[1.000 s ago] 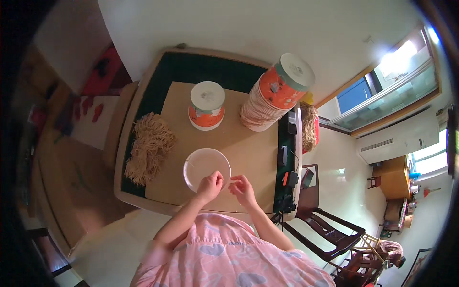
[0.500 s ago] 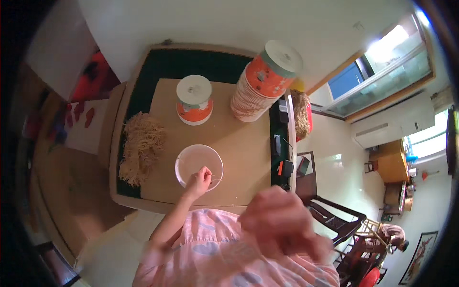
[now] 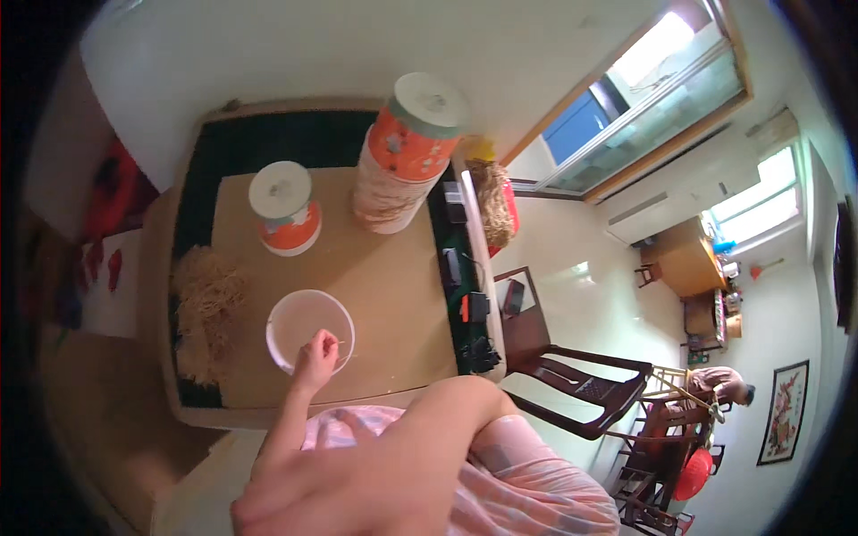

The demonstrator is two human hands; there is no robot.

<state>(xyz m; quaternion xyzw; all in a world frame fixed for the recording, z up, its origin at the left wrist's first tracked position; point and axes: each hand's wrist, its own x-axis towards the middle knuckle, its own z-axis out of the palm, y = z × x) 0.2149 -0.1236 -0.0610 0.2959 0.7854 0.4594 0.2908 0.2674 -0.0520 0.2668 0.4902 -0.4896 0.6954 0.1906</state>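
A white round paper tub stands upright on the cardboard near the table's front edge. My left hand is over its front rim, thumb and fingers pinched on a thin pale strand that pokes out beside the fingertips. Close to the camera, my right arm crosses my body with the elbow bent; the blurred right hand is low in the picture, its fingers not readable. Left of the tub lies a tangled heap of tan, stringy strands.
Behind the tub, a short upturned stack of orange-and-white tubs stands beside a tall stack. Small black devices line the table's right edge. A dark wooden chair stands to the right; farther off a person is bent over.
The view has swung right, shifting the table leftward. My right hand has moved from the right, in front of my body, toward the lower left. The left hand stays at the tub, still pinching.
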